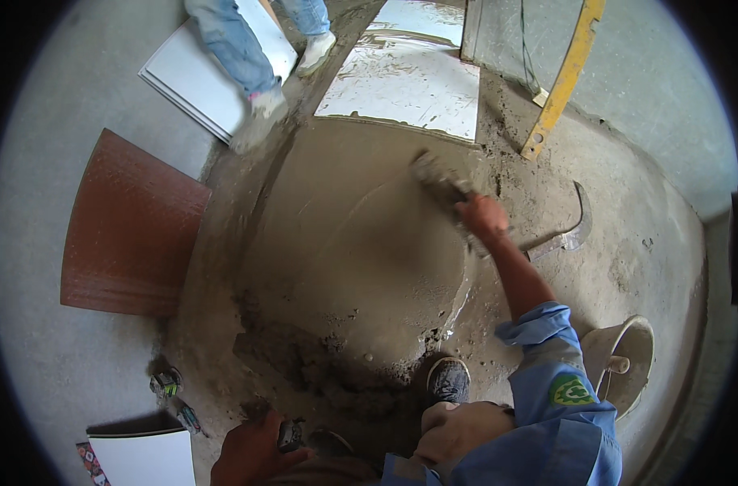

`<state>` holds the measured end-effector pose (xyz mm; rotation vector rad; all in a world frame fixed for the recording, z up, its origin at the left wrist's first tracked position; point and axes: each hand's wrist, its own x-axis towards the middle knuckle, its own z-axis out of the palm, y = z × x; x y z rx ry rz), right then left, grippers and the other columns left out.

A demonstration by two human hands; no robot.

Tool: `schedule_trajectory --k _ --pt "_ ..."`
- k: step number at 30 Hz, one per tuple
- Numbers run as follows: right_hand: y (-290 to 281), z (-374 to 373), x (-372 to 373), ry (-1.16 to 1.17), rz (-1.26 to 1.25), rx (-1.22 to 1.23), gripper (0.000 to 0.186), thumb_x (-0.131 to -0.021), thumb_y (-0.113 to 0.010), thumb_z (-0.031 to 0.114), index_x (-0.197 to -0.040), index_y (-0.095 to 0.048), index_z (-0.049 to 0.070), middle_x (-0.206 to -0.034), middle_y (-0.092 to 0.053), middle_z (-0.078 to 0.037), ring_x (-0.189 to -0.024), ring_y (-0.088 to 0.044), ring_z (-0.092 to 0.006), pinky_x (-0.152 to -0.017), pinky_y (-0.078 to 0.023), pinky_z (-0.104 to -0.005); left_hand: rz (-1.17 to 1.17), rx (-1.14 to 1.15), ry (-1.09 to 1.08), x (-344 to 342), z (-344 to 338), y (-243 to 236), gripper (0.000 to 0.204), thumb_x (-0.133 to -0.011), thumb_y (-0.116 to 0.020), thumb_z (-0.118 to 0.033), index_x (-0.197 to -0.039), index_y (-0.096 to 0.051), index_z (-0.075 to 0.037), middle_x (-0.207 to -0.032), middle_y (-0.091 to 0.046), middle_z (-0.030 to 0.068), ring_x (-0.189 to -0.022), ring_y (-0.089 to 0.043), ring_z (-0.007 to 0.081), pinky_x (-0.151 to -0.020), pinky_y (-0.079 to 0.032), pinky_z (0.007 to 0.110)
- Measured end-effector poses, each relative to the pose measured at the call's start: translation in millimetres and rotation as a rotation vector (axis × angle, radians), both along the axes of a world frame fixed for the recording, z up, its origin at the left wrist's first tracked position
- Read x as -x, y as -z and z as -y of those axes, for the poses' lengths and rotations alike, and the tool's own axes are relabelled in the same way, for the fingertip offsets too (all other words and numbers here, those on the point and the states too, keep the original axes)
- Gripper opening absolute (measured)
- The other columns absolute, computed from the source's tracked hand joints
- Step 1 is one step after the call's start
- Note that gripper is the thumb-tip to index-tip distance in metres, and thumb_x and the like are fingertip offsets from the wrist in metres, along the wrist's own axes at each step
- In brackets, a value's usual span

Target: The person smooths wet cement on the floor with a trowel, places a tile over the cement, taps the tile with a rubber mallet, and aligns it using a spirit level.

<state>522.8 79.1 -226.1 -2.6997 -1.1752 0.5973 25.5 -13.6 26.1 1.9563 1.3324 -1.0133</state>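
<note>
My right hand (484, 217) grips a mud-smeared metal float trowel (437, 173), blurred, on the smoothed grey mortar bed (336, 227). My left hand (254, 449), low in the view, is closed around a small dark object (290, 436) that I cannot make out. Just beyond the mortar lie white tiles (397, 89) streaked with mortar. Right of the trowel, a curved metal blade (579, 219) with a handle lies on the floor. Loose dark mortar (328, 356) lies rough along the bed's near edge, by my shoe (448, 379).
Another person's legs (239, 57) stand by stacked white boards (174, 77) upper left. A reddish-brown panel (130, 235), small tools (165, 382) and a white board (142, 458) lie left. A yellow level (559, 89) leans at the right wall; a bucket (638, 364) sits lower right.
</note>
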Motion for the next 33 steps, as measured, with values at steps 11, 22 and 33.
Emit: schedule_trajectory --k 11,22,33 --pt "-8 -28 5 0.007 0.0 -0.18 0.048 -0.089 -0.063 0.046 -0.115 -0.068 0.005 -0.109 -0.07 -0.024 -0.106 -0.066 -0.0405 -0.092 -0.051 -0.0492 0.021 -0.022 0.062 -3 3 3 0.078 -0.078 -0.07 -0.067 -0.117 -0.054 -0.001 -0.093 -0.069 0.0215 -0.082 -0.07 0.0417 -0.074 -0.056 0.047" --pt "9 -140 133 -0.235 -0.159 -0.11 0.044 -0.092 -0.064 0.042 -0.116 -0.069 0.006 -0.118 -0.069 -0.018 -0.11 -0.067 -0.0351 -0.095 -0.053 -0.0452 -0.005 0.091 -0.066 -1 13 -4 0.073 -0.082 -0.068 -0.064 -0.112 -0.052 0.001 -0.084 -0.069 0.0216 -0.081 -0.069 0.0425 -0.073 -0.056 0.048" --pt "8 -75 315 -0.762 -0.346 -0.116 0.031 -0.089 -0.066 0.033 -0.101 -0.073 0.005 -0.098 -0.073 -0.019 -0.097 -0.071 -0.0372 -0.084 -0.056 -0.0474 -0.025 0.133 -0.132 36 34 7 0.072 -0.081 -0.07 -0.063 -0.11 -0.052 0.001 -0.084 -0.069 0.0241 -0.083 -0.069 0.0436 -0.075 -0.055 0.05"
